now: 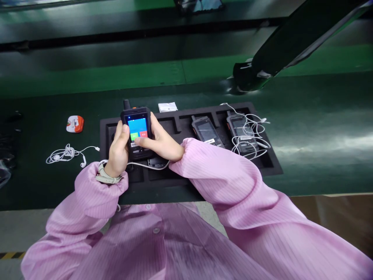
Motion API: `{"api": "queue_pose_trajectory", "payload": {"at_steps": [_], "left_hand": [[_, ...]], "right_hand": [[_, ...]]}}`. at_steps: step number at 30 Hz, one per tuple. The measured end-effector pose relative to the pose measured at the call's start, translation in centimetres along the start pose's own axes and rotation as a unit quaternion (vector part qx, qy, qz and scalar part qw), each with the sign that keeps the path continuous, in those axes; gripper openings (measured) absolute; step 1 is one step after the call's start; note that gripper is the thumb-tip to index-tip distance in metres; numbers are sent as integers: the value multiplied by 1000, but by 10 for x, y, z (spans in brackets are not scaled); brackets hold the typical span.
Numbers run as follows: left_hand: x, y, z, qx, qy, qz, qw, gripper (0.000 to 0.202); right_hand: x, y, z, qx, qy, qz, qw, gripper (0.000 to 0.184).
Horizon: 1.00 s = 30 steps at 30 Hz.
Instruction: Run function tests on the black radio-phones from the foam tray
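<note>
A black handheld radio [136,123] with a stub antenna is held upright between both hands, its screen lit blue with a green and a red button. My left hand [118,149] wraps its left side, thumb along the edge. Around its right side my right hand [161,140] is closed, with the thumb lying over the lower screen near the red button. A pale strap with a white cord circles my left wrist. Beneath lies a black foam tray [182,171]. Two more radios rest in it: a dark-screened one [207,131] and another [241,132] under tangled white earphones [256,134].
On the green bench to the left lie coiled white earphones [68,153] and a red-and-white case [75,124]. A small white packet [168,107] sits behind the tray. A dark slanted post [271,50] rises at the back right. Dark items lie at the far left edge.
</note>
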State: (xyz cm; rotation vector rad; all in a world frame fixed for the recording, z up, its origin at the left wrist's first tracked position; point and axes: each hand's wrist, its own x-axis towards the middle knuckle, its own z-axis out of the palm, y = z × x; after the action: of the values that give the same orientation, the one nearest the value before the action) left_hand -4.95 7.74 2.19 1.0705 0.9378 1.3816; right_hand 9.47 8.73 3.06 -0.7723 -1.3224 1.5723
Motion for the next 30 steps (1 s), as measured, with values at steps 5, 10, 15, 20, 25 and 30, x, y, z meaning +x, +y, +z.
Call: {"api": "queue_pose_trajectory", "payload": {"at_steps": [5,10,15,20,25,30], "left_hand": [[-1,-1,0,3,-3,-2,1000,36],[-1,1,1,-9,-11,-16,1000,37],[-1,3,2,-22,-18,-21,999,35],[-1,2,2,-19,-20,-26,999,36],[-1,2,1,-25,-26,-29,999,36],[-1,3,2,-14,-16,-39,999,37]], "right_hand": [[0,3,1,-12,2,-14,1000,64],[0,-1,-2,-1,0,-5,1000,54],[1,-4,-2,12,0,13,1000,45],[1,-4,1,12,20,18,1000,41],[-1,-2,0,51,3,9,999,46],[-2,0,0,64,6,16,998,46]]}}
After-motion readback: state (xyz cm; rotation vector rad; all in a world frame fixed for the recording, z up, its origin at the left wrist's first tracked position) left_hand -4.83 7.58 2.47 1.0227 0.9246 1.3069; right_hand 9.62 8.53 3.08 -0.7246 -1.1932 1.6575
